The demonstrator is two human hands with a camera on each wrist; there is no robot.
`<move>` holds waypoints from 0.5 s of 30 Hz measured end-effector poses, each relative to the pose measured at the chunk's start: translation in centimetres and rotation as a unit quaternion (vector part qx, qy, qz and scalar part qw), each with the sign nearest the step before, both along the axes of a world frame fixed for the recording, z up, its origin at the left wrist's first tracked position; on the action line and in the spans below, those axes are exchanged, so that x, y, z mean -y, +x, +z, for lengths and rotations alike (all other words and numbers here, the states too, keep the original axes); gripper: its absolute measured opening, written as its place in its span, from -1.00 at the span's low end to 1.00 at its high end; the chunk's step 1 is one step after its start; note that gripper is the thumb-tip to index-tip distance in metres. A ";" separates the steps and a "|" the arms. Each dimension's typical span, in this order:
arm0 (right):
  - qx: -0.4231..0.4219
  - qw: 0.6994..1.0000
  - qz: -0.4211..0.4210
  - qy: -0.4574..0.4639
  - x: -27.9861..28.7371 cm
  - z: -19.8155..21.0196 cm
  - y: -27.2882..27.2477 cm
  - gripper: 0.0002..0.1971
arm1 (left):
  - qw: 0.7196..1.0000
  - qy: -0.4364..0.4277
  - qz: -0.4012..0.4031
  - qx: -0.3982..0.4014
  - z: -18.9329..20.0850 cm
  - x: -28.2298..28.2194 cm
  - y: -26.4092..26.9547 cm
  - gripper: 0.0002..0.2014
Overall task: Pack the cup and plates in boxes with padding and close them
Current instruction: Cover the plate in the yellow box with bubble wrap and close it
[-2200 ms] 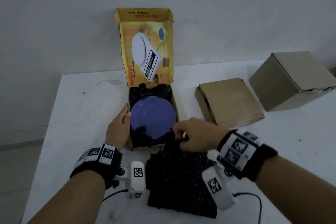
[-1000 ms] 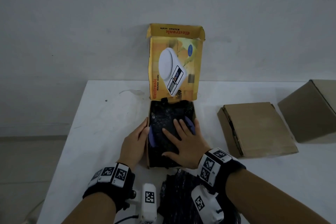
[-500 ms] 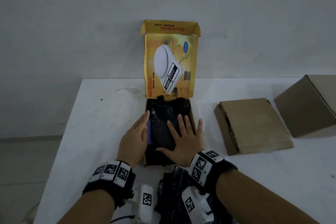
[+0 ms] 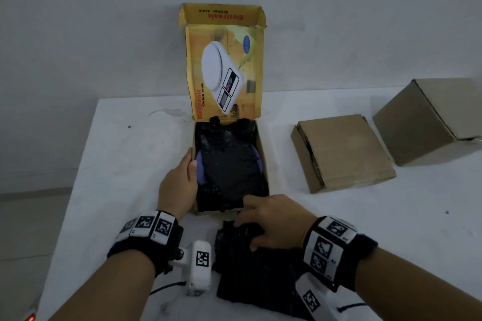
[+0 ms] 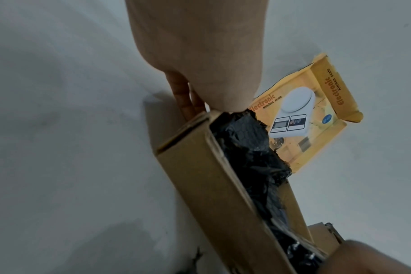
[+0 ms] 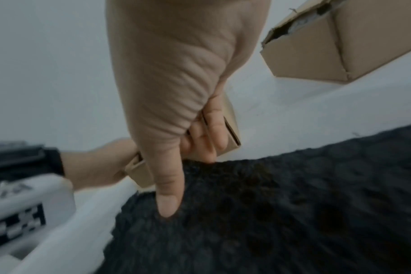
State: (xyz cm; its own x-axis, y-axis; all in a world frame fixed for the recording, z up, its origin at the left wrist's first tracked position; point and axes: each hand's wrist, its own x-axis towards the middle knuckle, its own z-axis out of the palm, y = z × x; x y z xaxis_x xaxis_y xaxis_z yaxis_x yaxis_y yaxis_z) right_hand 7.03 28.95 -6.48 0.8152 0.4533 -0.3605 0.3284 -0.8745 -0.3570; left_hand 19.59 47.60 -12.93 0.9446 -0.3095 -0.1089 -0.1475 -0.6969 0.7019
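Note:
The yellow kitchen-scale box [image 4: 264, 164] stands open in the middle of the table, with its lid [image 4: 224, 60] upright. Black bubble-wrap padding [image 4: 229, 169] covers a blue plate [image 4: 199, 168] inside, and only the plate's side edges show. My left hand [image 4: 180, 182] grips the box's left wall [image 5: 214, 185], thumb over the rim and fingers [image 5: 185, 103] along the outside. My right hand [image 4: 271, 221] is in front of the box on a loose pile of black padding [image 4: 255, 268]. Its thumb [image 6: 167, 185] presses on top and its fingers curl at the sheet's edge [image 6: 270, 204]. No cup is in view.
A flat brown cardboard box [image 4: 344, 151] lies shut to the right, and a taller brown box [image 4: 430, 117] stands behind it at the far right. The white table's [image 4: 117, 164] left edge is close to my left hand. A wall rises just behind the lid.
My right hand has lifted off the padding inside the box and drawn back to the loose padding pile in front. My left hand stays at the box's left wall.

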 end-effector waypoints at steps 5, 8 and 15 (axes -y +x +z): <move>0.005 0.998 0.050 -0.037 -0.4 -0.9 -1.3 -0.57 | 1.000 0.008 -0.003 -0.007 0.3 0.0 -0.1 -0.54; 0.025 0.999 0.031 -0.030 -0.6 -0.6 -1.5 -0.76 | 1.000 0.013 0.002 -0.013 0.5 0.0 -0.1 -0.55; 0.028 0.993 -0.105 0.052 0.5 3.0 -0.7 -0.71 | 0.992 -0.095 0.014 -0.086 -0.2 -0.7 1.1 -0.57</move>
